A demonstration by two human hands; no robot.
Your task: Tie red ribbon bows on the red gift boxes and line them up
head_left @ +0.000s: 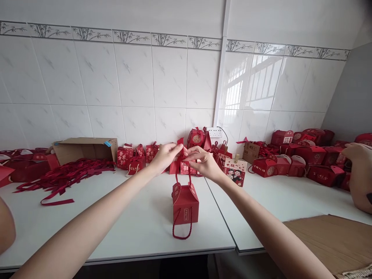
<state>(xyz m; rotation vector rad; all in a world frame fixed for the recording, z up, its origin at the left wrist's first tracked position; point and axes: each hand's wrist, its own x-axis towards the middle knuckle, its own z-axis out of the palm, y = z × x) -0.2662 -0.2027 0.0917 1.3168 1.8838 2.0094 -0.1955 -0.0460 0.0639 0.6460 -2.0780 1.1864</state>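
Observation:
A small red gift box (186, 205) with a rope handle hanging down its front stands on the white table. From its top a red ribbon (176, 176) runs up to both hands, which are raised above and behind the box. My left hand (168, 155) pinches the ribbon near its upper end. Close beside it, my right hand (200, 159) has thumb and fingers closed on the ribbon too. The fingers partly hide how the ribbon is looped.
Loose red ribbons (72, 174) lie at left before an open cardboard box (87, 151). Red gift boxes (305, 155) crowd the right, where another person's arm (360, 174) reaches in. A cream card box (236, 172) stands behind my right hand. Flat cardboard (331, 240) lies front right.

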